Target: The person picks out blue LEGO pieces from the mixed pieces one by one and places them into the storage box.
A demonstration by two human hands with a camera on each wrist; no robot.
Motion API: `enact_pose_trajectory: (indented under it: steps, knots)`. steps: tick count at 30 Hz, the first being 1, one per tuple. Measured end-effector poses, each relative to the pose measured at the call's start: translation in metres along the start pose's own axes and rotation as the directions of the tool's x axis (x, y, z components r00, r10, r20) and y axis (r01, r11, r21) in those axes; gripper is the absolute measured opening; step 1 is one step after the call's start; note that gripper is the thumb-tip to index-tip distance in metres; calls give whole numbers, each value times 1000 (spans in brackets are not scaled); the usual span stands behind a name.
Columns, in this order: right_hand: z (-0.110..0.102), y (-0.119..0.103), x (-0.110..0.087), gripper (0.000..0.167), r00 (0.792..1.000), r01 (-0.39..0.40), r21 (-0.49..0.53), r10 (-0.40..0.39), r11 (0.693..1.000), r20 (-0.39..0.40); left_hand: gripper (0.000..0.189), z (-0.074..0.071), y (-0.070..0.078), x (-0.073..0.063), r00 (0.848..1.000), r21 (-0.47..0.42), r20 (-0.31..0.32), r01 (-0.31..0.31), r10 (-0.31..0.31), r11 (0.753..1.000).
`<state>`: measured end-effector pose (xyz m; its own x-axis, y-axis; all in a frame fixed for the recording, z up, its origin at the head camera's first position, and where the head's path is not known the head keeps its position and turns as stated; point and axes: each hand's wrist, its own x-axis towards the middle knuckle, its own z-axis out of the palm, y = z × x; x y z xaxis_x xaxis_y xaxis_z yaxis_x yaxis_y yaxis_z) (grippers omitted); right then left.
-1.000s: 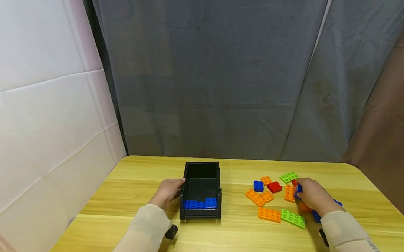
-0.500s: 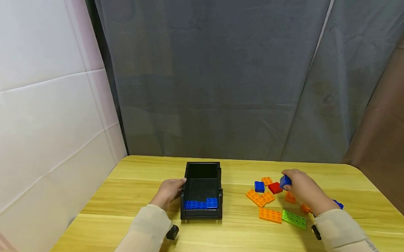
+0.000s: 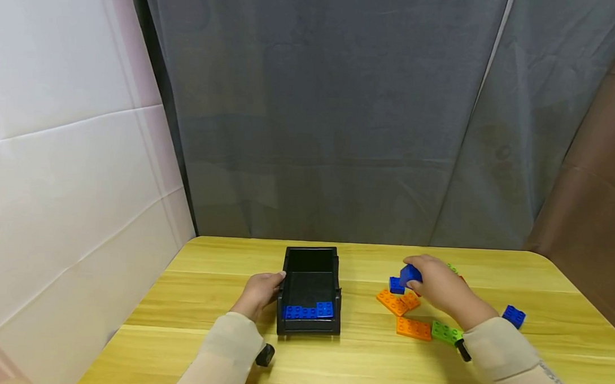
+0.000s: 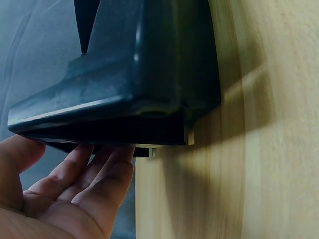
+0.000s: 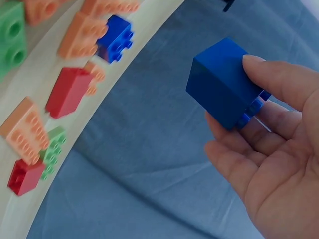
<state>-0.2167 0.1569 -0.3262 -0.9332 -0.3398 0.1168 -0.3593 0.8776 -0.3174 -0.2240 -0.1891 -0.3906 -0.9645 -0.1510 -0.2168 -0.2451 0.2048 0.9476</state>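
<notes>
A black plastic bin sits on the table, with blue bricks along the near end of its floor. At its left side my left hand grips the rim, thumb on top; the left wrist view shows the fingers curled up under the bin's lip. Above the loose bricks, my right hand pinches a blue building brick between thumb and fingers, its studs toward the palm. Just below that brick in the head view lies another blue brick.
Orange bricks and a green brick lie right of the bin. A separate blue brick is farther right. Red bricks show in the right wrist view, mostly hidden by my hand in the head view. A grey curtain hangs behind the table.
My right hand has lifted the blue brick off the pile and carried it left toward the bin. The left hand stays on the bin's rim.
</notes>
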Motion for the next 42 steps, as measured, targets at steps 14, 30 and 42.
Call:
enact_pose_trajectory:
  steps: [14,30,42]
  knots:
    - [10,-47,10,51,999,37,108,-38,993,7,40,2,0,-1,999,27,-22,-27,28,999]
    - [38,-104,34,51,987,144,211,-156,967,42,39,3,1,-3,998,32,-45,-33,34,999]
    - [50,-123,48,52,973,202,144,-216,969,87,41,3,-1,-4,999,37,-38,-29,31,999]
